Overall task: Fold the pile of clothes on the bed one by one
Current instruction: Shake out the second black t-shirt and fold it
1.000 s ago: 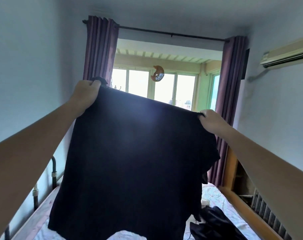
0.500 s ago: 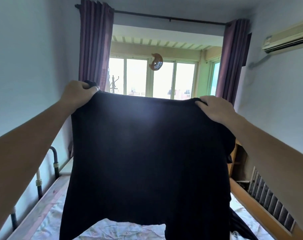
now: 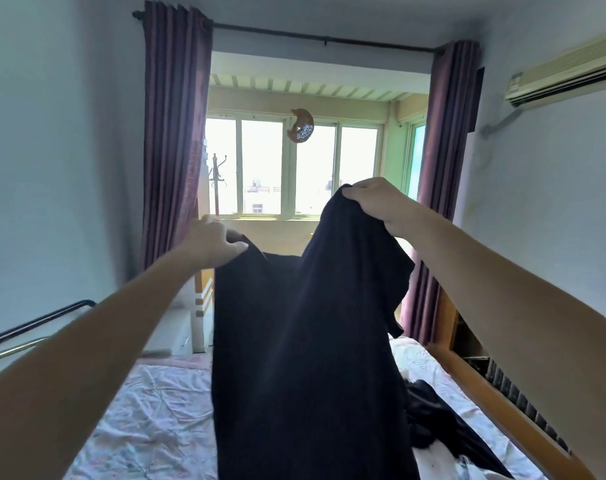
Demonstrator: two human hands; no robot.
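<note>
Both hands held a dark shirt up over the bed: left hand and right hand had fingers clamped on its top edge. Dark clothes lay on the bed behind the shirt. Beyond the bed stood purple curtains and a window.

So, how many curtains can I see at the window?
2. The left curtain hangs at the window's left side, and the right curtain at its right side, its lower part hidden behind the black garment.

Hands closer together; black shirt now narrower.
</note>
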